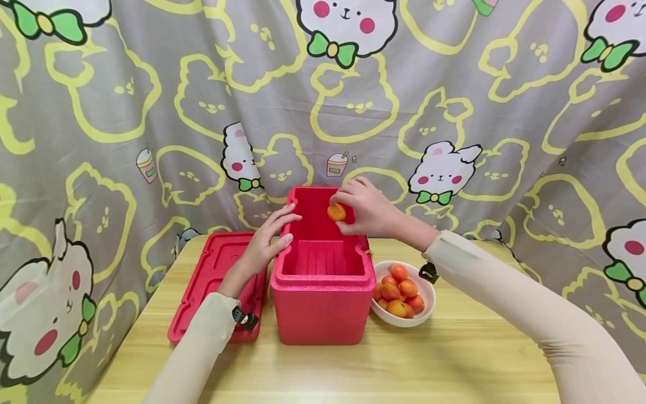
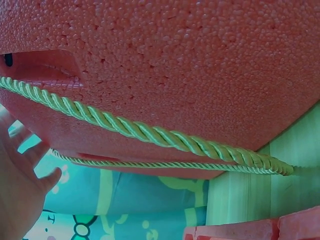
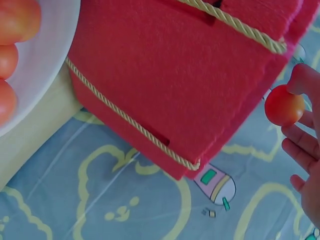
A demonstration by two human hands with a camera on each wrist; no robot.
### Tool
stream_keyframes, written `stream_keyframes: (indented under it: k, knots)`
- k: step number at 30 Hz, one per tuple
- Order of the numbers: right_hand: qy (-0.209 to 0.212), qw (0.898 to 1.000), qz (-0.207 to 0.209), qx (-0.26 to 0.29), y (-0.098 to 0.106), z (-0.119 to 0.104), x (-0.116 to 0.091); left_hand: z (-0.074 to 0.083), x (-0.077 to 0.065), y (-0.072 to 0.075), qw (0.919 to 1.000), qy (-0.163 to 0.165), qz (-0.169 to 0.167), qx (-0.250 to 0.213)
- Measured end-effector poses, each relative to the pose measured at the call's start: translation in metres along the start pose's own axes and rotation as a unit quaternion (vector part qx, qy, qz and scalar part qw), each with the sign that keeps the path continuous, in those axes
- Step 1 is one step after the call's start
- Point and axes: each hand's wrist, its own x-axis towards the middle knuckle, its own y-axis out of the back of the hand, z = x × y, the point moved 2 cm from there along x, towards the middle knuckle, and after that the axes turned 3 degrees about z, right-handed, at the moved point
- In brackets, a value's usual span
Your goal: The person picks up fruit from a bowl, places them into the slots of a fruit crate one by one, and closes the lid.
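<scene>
One small orange-red fruit (image 1: 336, 212), near-round, its pointing too even to tell: held above the open mouth of the box, toward its far right, pinched between the thumb and fingers of the right hand (image 1: 365, 205). One red foam box (image 1: 323, 317), below the grip, its long axis running away from the person; its right wall stands between grip and bowl. One left hand (image 1: 267, 238), left of the grip, straight fingers at the box's left rim, holding nothing that I can see. One white bowl (image 1: 428, 297) of like fruits (image 1: 390, 291), right of the grip and nearer the person. One red lid (image 1: 217, 264), flat, well left of the grip, partly hidden by the left forearm. One twisted rope (image 2: 145, 131), along the box's side in the left wrist view; the right wrist view shows rope on the opposite side, where the head view gives barely a scrap. One wooden table (image 1: 429, 365), beneath all. One patterned curtain (image 1: 363, 140), beyond the grip.
</scene>
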Motion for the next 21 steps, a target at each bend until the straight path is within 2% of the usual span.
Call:
stream_keyframes:
  k: [6, 21]
  knots:
    - [0.019, 0.999, -0.028, 0.000, -0.014, -0.004, 0.009, 0.001, -0.001, 0.000, 0.9999, 0.011, -0.002, 0.000]
    - [0.047, 0.995, -0.087, -0.023, -0.030, -0.016, 0.022, 0.002, -0.002, -0.001, 0.9999, 0.016, 0.000, 0.001]
